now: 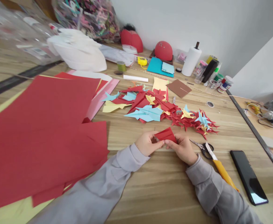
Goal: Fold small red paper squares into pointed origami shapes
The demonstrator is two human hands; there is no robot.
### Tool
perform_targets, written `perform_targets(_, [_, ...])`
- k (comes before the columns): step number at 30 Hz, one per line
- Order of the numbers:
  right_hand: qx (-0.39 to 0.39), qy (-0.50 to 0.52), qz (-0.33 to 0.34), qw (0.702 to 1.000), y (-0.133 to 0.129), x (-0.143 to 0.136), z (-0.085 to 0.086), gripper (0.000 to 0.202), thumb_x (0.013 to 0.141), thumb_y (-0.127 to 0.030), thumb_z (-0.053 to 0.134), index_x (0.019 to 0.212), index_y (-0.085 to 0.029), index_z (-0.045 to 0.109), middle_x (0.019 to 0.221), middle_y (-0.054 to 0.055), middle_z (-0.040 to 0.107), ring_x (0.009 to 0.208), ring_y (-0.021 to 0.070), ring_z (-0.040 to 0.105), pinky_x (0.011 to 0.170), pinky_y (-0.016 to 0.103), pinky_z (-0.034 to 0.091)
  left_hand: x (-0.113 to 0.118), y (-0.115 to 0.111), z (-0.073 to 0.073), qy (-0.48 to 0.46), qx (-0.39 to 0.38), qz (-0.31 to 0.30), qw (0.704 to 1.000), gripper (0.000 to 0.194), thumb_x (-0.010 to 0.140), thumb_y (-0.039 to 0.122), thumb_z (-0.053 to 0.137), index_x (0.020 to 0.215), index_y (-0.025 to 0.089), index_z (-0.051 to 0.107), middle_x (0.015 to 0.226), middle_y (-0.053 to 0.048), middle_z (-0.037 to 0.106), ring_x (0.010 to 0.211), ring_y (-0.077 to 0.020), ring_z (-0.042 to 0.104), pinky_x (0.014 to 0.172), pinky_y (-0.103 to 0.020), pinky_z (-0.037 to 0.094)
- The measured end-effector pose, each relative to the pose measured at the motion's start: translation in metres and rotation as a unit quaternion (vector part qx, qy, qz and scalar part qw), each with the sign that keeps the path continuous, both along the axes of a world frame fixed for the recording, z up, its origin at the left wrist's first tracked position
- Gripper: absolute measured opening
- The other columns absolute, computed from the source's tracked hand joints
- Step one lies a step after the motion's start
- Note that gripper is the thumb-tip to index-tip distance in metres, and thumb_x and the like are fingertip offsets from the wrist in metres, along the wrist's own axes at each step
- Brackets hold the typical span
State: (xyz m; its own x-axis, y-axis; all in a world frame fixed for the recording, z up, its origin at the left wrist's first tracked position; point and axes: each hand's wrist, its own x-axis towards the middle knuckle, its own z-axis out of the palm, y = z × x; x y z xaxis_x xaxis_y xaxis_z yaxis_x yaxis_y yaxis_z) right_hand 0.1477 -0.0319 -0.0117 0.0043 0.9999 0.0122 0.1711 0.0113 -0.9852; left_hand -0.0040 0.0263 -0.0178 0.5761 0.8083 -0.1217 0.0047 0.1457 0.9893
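Note:
A small folded piece of red paper is held between both hands above the wooden table. My left hand pinches its left side, thumb in front. On the right side, my right hand grips it the same way, the two thumb tips close together at the lower edge. Just beyond the hands lies a long heap of folded paper shapes in red, light blue and yellow. Scissors with dark handles rest right of my right hand, partly under the blade of a yellow-handled knife.
Large red paper sheets cover the left side. A black phone lies at the right. Farther back are a brown paper square, a blue paper stack, a yellow tape measure, a white roll and several small bottles.

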Motion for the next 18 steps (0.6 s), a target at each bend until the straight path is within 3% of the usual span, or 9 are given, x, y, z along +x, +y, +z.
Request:
perform_targets(6, [-0.018,-0.011,-0.003,1.000,-0.001,-0.003,0.003,0.023,0.075,-0.040,0.060,0.070,-0.017,0.060,0.057,-0.001,0.059,0.052,0.0117,0.052,0.050,0.024,0.040,-0.002,0.002,0.004,-0.009,-0.018,-0.022,1.000,0.019,0.056,0.023,0.069,0.071,0.012,0.063,0.053,0.001,0.060,0.046,-0.0093,0.052,0.047,-0.022,0.044])
perform_targets(11, [-0.034,-0.007,-0.017,0.999,-0.001,-0.003,0.000,0.025,0.073,-0.042,0.062,0.069,-0.017,0.057,0.053,-0.003,0.054,0.047,0.0098,0.047,0.046,0.022,0.036,-0.003,0.006,0.009,-0.041,-0.048,-0.007,0.998,0.022,0.052,0.023,0.072,0.066,0.011,0.061,0.048,0.002,0.057,0.042,-0.0072,0.048,0.044,-0.020,0.040])
perform_targets(18, [-0.034,-0.003,-0.028,0.999,0.000,-0.004,-0.001,0.029,0.071,-0.041,0.064,0.060,-0.018,0.050,0.050,-0.005,0.050,0.044,0.0080,0.040,0.043,0.022,0.030,-0.004,0.010,-0.001,-0.041,-0.042,0.017,0.998,0.025,0.048,0.026,0.076,0.060,0.010,0.061,0.045,0.000,0.058,0.038,-0.0088,0.049,0.040,-0.021,0.038])
